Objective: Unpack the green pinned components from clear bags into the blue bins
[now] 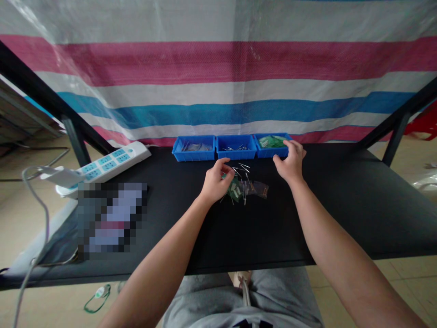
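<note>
Beside your right hand (292, 160), fingers parted, green packets (272, 141) lie in a blue bin (264, 154), seemingly a reach calling for closure, while your left hand (216, 181) curls by loose packets (235, 189), hold unclear.

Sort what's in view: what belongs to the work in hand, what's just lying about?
Likely in the work:
Left hand, by the green packets
Right hand, at the right blue bin
Left blue bin, middle blue bin
Clear packet, thin metal pieces

Apparently lying about:
Power strip, white plug
Grey cable
Pixelated item, unidentifiable
Green-corded item, on the floor
</note>
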{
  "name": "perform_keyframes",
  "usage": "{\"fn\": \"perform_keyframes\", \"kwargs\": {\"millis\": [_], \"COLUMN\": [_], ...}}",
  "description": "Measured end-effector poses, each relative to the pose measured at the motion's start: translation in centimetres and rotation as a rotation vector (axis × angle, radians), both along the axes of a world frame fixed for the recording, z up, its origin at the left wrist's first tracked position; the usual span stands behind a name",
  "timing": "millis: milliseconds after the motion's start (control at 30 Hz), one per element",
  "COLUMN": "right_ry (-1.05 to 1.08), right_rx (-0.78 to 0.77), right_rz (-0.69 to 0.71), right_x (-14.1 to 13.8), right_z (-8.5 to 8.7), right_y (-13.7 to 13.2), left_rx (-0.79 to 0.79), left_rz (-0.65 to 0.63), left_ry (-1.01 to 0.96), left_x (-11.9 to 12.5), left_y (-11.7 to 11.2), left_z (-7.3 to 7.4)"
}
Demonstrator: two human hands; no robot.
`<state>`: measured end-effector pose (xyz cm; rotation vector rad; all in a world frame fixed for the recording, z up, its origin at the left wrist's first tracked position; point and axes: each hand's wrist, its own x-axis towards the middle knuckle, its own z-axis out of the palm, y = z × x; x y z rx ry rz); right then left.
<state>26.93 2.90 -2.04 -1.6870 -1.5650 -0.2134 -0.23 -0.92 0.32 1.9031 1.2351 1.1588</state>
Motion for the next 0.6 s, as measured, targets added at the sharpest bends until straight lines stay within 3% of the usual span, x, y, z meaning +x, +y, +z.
{"fn": "perform_keyframes", "kwargs": {"millis": [100, 267, 467, 600], "right_ry": [-0.01, -0.038, 0.009, 0.03], "right_rx": [-0.086, -0.204, -0.055, 0.026], "right_rz": [-0.036, 0.02, 0.052, 0.263], "right_x": [0.1, 0.0, -1.5, -4.1], "right_z": [0.0, -0.2, 0.8, 1.6], "right_y": [-0.2, -0.4, -1.1, -2.1], "left_rx": [0.0, 0.03, 0.079, 0.092], "left_rz": [-0.011, 0.013, 0.105, 0.146], "left_ry": [0.019, 0.059, 0.077, 0.1], "left_x": [0.0, -0.1, -0.4, -0.6], "left_y": [0.0, 0.0, 0.7, 1.2], "left_z": [-0.1, 0.0, -0.6, -1.0]}}
